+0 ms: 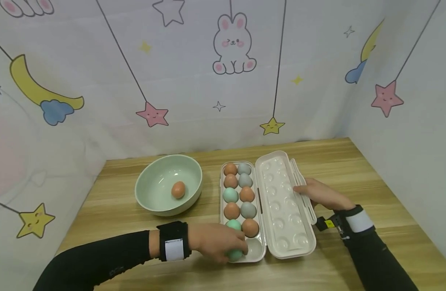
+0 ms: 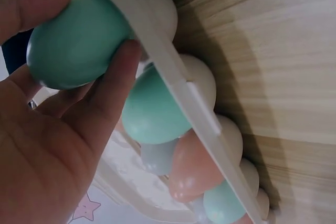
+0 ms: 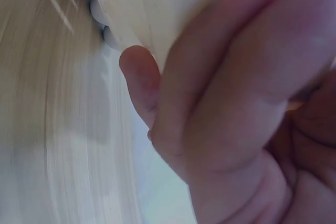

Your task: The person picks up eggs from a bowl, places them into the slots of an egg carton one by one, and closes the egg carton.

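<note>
My left hand (image 1: pixel 220 242) pinches a green egg (image 2: pixel 79 40) between thumb and fingers at the near left cup of a white egg box (image 1: pixel 254 249). In the left wrist view the egg sits low at the box's rim, partly inside the cup. Brown, green and grey eggs fill the rows beyond, with another green egg (image 2: pixel 157 106) right behind the held one. The box's lid (image 1: pixel 281 202) lies folded back to the right. My right hand (image 1: pixel 322 193) grips its outer edge, thumb on top; in the right wrist view the curled fingers (image 3: pixel 210 72) hide most of the lid.
Left of the box stands a pale green bowl (image 1: pixel 144 198) with one brown egg (image 1: pixel 178 189) in it. The wooden table (image 1: pixel 110 194) meets a patterned cloth backdrop (image 1: pixel 193 133) along its far side, and cloth also hangs at left and right.
</note>
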`<state>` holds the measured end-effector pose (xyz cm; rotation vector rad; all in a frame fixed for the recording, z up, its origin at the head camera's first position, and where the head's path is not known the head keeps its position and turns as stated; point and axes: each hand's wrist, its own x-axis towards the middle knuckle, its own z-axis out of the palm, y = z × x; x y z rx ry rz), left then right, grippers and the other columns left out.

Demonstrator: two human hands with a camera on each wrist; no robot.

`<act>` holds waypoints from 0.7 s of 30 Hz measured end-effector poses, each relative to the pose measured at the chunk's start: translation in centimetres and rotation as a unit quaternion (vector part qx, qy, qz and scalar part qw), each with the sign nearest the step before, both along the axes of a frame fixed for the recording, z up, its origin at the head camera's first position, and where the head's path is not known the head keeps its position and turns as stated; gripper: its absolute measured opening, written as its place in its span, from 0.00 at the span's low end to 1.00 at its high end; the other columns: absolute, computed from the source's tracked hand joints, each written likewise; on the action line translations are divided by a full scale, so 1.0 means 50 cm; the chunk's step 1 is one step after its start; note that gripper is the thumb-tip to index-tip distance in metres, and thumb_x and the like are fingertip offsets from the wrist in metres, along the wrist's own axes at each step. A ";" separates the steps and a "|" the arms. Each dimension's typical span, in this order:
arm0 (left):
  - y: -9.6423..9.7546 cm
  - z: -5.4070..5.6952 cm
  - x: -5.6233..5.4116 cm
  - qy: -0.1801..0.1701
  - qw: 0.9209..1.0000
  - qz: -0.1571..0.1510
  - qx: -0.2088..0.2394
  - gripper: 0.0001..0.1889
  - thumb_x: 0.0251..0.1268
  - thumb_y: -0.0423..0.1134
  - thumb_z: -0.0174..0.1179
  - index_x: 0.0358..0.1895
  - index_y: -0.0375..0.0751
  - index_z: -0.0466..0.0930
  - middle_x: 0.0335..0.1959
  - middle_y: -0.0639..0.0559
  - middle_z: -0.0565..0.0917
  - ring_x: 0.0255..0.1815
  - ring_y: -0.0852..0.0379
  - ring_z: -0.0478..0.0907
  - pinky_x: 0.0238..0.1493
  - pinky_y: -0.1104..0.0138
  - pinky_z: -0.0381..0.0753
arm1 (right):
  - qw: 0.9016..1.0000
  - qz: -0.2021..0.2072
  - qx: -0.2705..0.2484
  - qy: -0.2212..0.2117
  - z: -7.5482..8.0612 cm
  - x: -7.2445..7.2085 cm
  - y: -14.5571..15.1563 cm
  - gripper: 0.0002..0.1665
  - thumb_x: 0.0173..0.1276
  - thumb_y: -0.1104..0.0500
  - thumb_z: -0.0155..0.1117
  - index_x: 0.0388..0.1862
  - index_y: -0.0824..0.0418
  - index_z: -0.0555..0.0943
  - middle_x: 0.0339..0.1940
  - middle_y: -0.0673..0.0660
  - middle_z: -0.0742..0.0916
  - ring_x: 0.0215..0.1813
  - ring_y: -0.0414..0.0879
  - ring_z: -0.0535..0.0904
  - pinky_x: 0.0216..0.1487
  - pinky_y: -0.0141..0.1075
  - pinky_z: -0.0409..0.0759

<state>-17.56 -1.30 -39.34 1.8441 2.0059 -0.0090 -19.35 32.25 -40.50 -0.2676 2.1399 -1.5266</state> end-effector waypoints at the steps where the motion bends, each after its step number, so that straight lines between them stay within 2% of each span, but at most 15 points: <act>1: 0.000 -0.004 0.001 0.003 1.000 0.002 0.000 0.22 0.52 0.34 0.70 0.52 0.50 0.79 0.46 0.59 0.75 0.37 0.69 0.70 0.37 0.81 0.68 | 1.000 0.000 0.001 -0.001 0.000 0.000 0.000 0.33 0.80 0.61 0.38 0.74 0.78 0.44 0.42 0.68 0.84 0.40 0.60 0.85 0.35 0.52 0.83; 8: -0.002 -0.022 0.001 0.034 0.999 -0.009 0.008 0.21 0.49 0.33 0.71 0.49 0.51 0.80 0.41 0.60 0.73 0.34 0.68 0.68 0.31 0.80 0.65 | 1.000 0.004 0.007 -0.005 0.002 0.002 -0.002 0.33 0.80 0.61 0.39 0.74 0.78 0.46 0.43 0.67 0.84 0.40 0.59 0.85 0.36 0.51 0.83; 15: 0.000 -0.018 -0.005 0.042 0.999 -0.013 0.017 0.20 0.46 0.31 0.70 0.45 0.51 0.82 0.38 0.62 0.77 0.36 0.68 0.70 0.34 0.79 0.67 | 1.000 0.005 0.014 -0.002 0.007 0.003 -0.005 0.32 0.79 0.61 0.38 0.74 0.78 0.46 0.41 0.67 0.84 0.39 0.59 0.85 0.35 0.51 0.83; 17: 0.001 -0.015 -0.004 0.059 0.998 -0.015 0.019 0.19 0.46 0.31 0.72 0.43 0.52 0.82 0.38 0.63 0.77 0.36 0.68 0.70 0.35 0.78 0.68 | 1.000 0.005 0.014 -0.001 0.009 0.002 -0.005 0.32 0.79 0.61 0.38 0.74 0.78 0.46 0.41 0.67 0.84 0.39 0.59 0.85 0.35 0.51 0.83; 21: 0.005 -0.011 0.002 0.115 0.993 -0.027 0.020 0.20 0.44 0.34 0.75 0.43 0.54 0.82 0.39 0.62 0.76 0.34 0.68 0.69 0.32 0.78 0.69 | 1.000 0.006 0.010 -0.002 0.011 0.000 -0.005 0.33 0.80 0.61 0.38 0.74 0.77 0.44 0.43 0.68 0.84 0.40 0.59 0.85 0.35 0.52 0.83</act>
